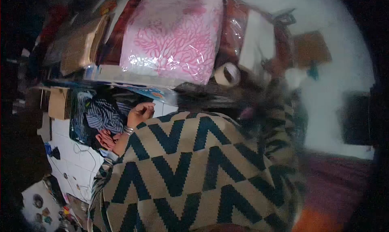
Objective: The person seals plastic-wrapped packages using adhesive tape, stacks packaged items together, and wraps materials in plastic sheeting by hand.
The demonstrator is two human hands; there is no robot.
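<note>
My left hand (pixel 140 113), with bangles at the wrist, is held close to the front of my patterned sweater (pixel 182 167). Its fingers are loosely curled, slightly apart, and nothing shows between them. Below it lie a striped cloth (pixel 104 115) and a reddish-pink cloth (pixel 106 139). My right hand (pixel 278 66) is smeared by motion at the end of the raised sleeve, beside a white flat-sided thing (pixel 257 41). Whether its fingers touch that thing cannot be made out. Nearer the middle, a tape roll (pixel 227 74) rests beside a pink coral-patterned package in clear plastic (pixel 172 41).
Cardboard boxes stand at the left (pixel 83 43) and lower left (pixel 58 103). A brown box (pixel 312 48) is at the upper right. A thin cord (pixel 91 155) trails over the white tiled floor (pixel 75 167). A purple cloth surface (pixel 332 183) lies at the right.
</note>
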